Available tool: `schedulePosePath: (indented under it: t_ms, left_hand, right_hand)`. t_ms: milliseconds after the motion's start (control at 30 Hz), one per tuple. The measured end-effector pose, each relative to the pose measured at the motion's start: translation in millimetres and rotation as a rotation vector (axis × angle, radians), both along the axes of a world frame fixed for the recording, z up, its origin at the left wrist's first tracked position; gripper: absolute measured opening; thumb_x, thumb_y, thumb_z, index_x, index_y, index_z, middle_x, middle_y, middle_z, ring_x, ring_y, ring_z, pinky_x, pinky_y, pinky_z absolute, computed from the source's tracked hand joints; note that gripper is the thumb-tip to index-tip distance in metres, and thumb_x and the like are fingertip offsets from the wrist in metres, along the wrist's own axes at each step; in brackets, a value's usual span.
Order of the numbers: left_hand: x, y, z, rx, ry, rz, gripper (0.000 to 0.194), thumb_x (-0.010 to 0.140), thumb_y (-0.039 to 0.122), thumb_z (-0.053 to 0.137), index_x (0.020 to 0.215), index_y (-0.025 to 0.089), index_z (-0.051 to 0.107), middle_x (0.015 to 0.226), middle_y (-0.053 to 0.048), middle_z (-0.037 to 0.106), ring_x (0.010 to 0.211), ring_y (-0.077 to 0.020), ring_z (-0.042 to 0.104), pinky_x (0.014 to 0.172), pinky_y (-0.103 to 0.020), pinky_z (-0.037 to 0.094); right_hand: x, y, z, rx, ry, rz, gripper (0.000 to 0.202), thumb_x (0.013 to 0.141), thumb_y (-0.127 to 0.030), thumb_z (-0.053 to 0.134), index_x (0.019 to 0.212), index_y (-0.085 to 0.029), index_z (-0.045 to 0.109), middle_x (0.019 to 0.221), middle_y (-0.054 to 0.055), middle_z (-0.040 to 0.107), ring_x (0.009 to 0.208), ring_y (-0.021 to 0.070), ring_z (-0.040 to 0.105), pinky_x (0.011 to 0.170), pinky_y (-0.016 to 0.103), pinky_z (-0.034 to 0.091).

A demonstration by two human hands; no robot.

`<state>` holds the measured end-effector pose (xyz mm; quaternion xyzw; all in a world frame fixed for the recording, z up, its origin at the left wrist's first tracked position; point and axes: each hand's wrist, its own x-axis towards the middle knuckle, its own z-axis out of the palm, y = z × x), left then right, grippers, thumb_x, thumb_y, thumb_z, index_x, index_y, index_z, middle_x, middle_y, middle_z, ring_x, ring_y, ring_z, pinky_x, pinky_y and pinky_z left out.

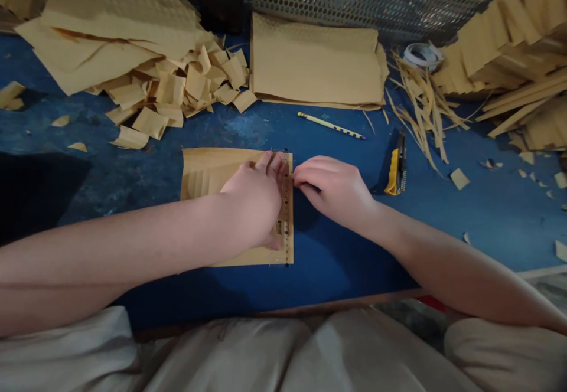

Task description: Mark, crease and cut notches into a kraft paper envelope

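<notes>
A sheet of brown paper lies on the blue table, with a clear ruler across it, close to its right edge. My left hand lies spread on the sheet and presses the ruler down, thumb toward me and fingers toward the far end. At the sheet's right edge, my right hand is closed in a pinch, its fingertips touching or nearly touching the paper beside the ruler. Whatever is between those fingertips is too small to make out. A yellow utility knife rests to the right of my right hand.
A pencil lies beyond the sheet, before a stack of brown paper. Small cut paper pieces are heaped at back left. On the right are thin paper strips, a tape roll and piled folded paper.
</notes>
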<state>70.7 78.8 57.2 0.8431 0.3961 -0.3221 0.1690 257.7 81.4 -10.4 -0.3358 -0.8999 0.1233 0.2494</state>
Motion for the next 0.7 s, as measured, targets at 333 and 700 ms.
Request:
schedulePosePath:
  t_ms: [333,700]
  left_hand:
    - [-6.4,-2.4,-14.1,0.086,-0.083,-0.025,0.147,0.066,0.074,0.089,0.17,-0.001,0.015,0.175,-0.03,0.004,0.166,-0.0481,0.016,0.128,-0.057,0.038]
    - [-8.4,-4.7,-16.4,0.11,-0.041,-0.057,0.146,0.074,0.072,0.084,0.167,-0.007,0.003,0.176,-0.028,-0.004,0.168,-0.0456,0.009,0.134,-0.054,0.029]
  right_hand:
    - [1.6,-37.9,8.1,0.023,-0.005,0.069,0.029,0.102,-0.004,0.05,0.09,-0.017,0.073,0.093,0.006,0.082,0.093,0.0204,0.079,0.088,0.032,0.066]
    - [4.0,-101.1,8.7,0.026,0.033,0.172,0.028,0.106,-0.008,0.051,0.094,-0.014,0.075,0.097,0.008,0.082,0.091,0.0197,0.076,0.08,0.034,0.066]
